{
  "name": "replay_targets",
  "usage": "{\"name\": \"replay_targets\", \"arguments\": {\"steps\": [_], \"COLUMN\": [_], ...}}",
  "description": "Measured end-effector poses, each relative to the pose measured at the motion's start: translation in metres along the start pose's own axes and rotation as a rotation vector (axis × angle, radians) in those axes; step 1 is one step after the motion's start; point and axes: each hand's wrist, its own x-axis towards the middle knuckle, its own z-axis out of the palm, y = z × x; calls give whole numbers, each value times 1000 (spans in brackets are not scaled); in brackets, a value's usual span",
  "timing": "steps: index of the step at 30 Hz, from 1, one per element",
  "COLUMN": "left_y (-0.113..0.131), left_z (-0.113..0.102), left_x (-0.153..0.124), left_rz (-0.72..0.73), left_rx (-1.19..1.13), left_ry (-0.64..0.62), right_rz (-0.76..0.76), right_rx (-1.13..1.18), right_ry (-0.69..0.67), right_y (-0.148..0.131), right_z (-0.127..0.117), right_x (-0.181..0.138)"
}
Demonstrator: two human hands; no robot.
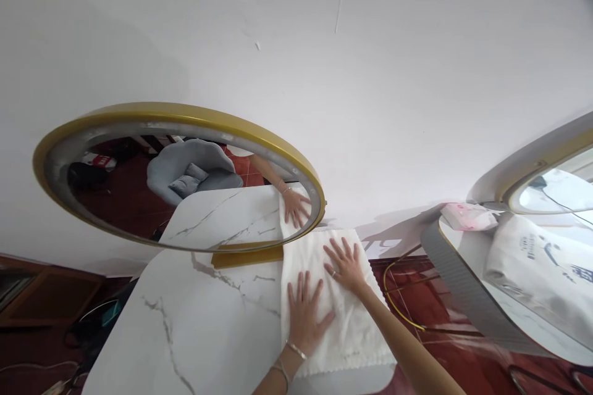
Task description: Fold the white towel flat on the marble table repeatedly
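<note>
Left hand [304, 319] and right hand [347, 268] were both splayed flat on the white cloth [351, 336], gripping nothing, probably so it lay smooth on that marble-look tabletop [217, 327] tbh.

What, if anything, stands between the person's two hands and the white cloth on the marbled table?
Nothing visible does. The left hand and the right hand both rest palm-down directly on the white cloth. The gold-framed mirror is beyond the hands, not between them and the cloth.
</note>
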Motion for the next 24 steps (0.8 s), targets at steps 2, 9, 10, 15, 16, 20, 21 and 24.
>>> {"name": "replay_targets", "arguments": {"steps": [2,9,10,15,16,20,21,24], "left_y": [6,15,15,9,8,5,5,-1], "left_z": [-6,-15,-15,-17,-17,-16,-15,-12], "left_x": [-24,-73,-79,-96,-96,-79,-71,-42], "left_rz": [7,81,86,118,123,112,108,98], "left_rx": [11,53,58,70,71,51,42,13], "left_ry": [-4,34,38,15,9,10,17,30], "right_rz": [-32,-34,-32,23,33,39,35,41], "right_rx": [16,32,33,9,5,-5,-7,-10], "right_ry": [11,94,110,93,86,83,83,101], "right_y": [-6,-36,-41,-53,-53,-46,-42,-31], "right_z": [-4,-18,-20,-27,-27,-24,-22,-16], "right_x": [-18,-114,-130,-182,-183,-163,-155,-128]}}
